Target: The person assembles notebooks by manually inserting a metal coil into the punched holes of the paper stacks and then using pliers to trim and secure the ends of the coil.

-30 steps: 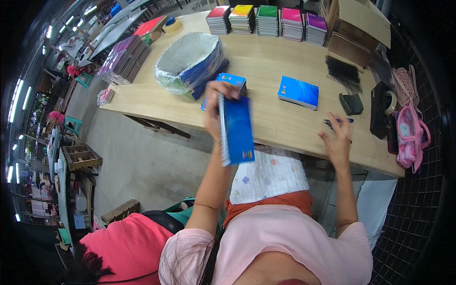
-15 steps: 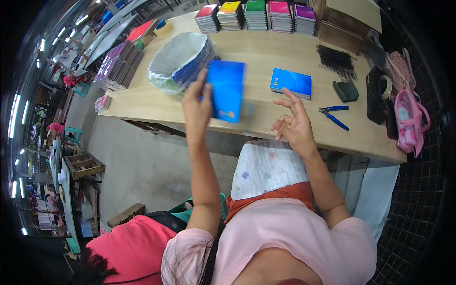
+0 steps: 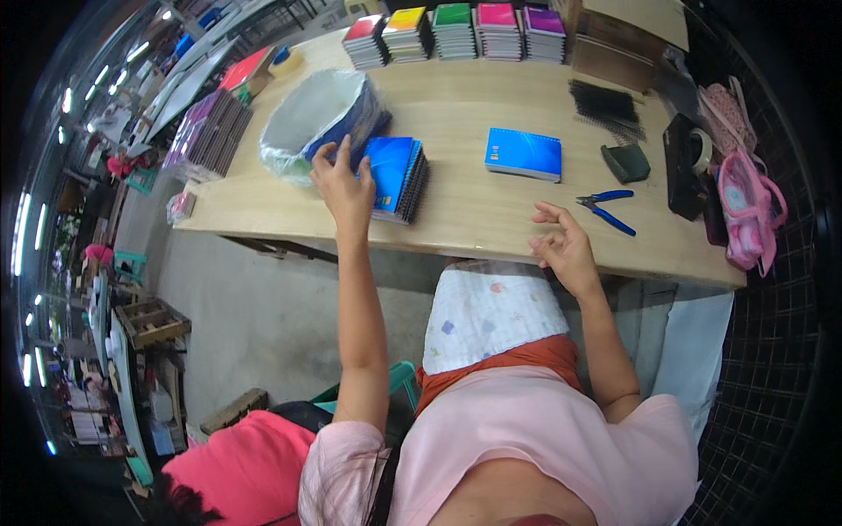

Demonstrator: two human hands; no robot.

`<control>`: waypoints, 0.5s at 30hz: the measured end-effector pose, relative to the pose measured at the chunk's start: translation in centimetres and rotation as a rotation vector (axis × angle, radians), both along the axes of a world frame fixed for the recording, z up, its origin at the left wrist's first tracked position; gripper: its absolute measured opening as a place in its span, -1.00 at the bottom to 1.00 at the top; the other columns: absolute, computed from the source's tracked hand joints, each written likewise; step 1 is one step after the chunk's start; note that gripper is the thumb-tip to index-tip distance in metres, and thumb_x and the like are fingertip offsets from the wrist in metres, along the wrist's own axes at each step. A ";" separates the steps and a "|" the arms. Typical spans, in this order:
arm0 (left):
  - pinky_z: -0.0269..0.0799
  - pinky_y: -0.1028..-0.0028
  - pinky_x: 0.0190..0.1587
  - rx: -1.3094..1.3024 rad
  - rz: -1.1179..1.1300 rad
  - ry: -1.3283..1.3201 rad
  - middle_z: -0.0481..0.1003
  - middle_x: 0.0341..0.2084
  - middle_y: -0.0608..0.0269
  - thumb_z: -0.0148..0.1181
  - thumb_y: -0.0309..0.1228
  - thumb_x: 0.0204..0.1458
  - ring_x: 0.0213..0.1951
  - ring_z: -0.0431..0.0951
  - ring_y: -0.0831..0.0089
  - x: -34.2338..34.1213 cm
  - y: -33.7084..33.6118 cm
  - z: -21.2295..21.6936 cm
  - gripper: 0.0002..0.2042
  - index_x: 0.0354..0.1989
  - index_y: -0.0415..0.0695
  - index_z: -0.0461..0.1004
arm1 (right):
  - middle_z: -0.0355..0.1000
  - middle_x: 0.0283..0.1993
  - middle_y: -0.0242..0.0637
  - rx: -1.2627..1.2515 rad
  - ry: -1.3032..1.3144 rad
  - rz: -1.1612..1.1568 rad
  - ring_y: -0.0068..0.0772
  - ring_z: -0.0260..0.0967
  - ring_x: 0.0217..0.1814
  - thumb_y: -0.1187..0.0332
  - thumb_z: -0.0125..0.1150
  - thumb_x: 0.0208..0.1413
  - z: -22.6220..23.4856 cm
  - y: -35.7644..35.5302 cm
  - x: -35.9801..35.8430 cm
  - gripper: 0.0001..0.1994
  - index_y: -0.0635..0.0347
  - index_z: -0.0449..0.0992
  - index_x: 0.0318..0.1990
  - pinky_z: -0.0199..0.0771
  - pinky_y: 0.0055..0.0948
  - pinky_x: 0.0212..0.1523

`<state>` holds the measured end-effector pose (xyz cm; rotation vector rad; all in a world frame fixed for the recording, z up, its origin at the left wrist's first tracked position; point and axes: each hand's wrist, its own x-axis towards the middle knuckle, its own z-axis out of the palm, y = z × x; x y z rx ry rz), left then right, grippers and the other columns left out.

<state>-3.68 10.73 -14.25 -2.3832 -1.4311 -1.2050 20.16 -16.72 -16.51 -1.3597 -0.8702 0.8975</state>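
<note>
The left hand (image 3: 345, 186) lay with fingers spread on a stack of blue spiral notebooks (image 3: 396, 178) near the table's (image 3: 474, 215) front edge, pressing rather than gripping. The right hand (image 3: 561, 248) hovered loosely open and empty at that front edge. One blue notebook (image 3: 524, 153) lay alone mid-table; one pair of blue-handled pliers (image 3: 605, 209) sat just beyond the right hand. A plastic-wrapped bundle (image 3: 317, 123) touched the stack's left side. Five coloured notebook piles (image 3: 456, 31) lined the far edge.
</note>
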 end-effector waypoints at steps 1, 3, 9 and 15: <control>0.43 0.22 0.03 0.116 -0.130 -0.181 0.49 -0.18 -0.01 0.30 -0.47 0.01 -0.12 0.51 0.07 3.3 -2.3 1.8 -0.68 -0.02 -0.15 0.59 | 0.43 -0.02 -0.22 0.044 -0.256 -0.136 -0.60 0.38 -0.38 0.51 0.32 0.06 -1.1 -0.4 1.7 -0.53 0.20 0.42 0.17 0.46 -0.57 -0.42; 0.46 0.19 -0.02 -0.074 -0.385 -0.405 0.51 -0.18 0.01 0.35 -0.43 -0.01 -0.17 0.54 0.12 8.5 -7.3 3.5 -0.67 -0.03 -0.17 0.58 | 0.48 -0.10 -0.24 0.074 -0.504 -0.289 -0.56 0.38 -0.40 0.51 0.31 0.05 -1.9 -0.4 3.9 -0.61 0.22 0.50 0.08 0.45 -0.54 -0.38; 0.57 0.32 -0.21 -0.642 -0.330 -0.200 0.59 -0.21 -0.08 0.44 -0.18 -0.06 -0.20 0.63 0.21 18.7 0.4 -4.6 -0.54 -0.10 -0.29 0.56 | 0.50 -0.27 -0.15 0.074 -0.811 -0.635 -0.19 0.50 -0.30 0.51 0.23 0.09 -0.7 3.5 13.7 -0.85 0.27 0.60 -0.18 0.48 -0.33 -0.28; 0.58 0.37 -0.37 -0.886 -0.362 -0.214 0.61 -0.51 0.08 0.53 -0.32 -0.15 -0.44 0.65 0.37 19.8 3.8 -5.7 -0.65 -0.25 -0.27 0.60 | 0.50 -0.18 -0.11 -0.193 -1.138 -0.374 -0.03 0.44 -0.04 0.49 0.20 0.04 -0.3 11.3 22.5 -0.90 0.25 0.59 -0.29 0.48 -0.08 0.00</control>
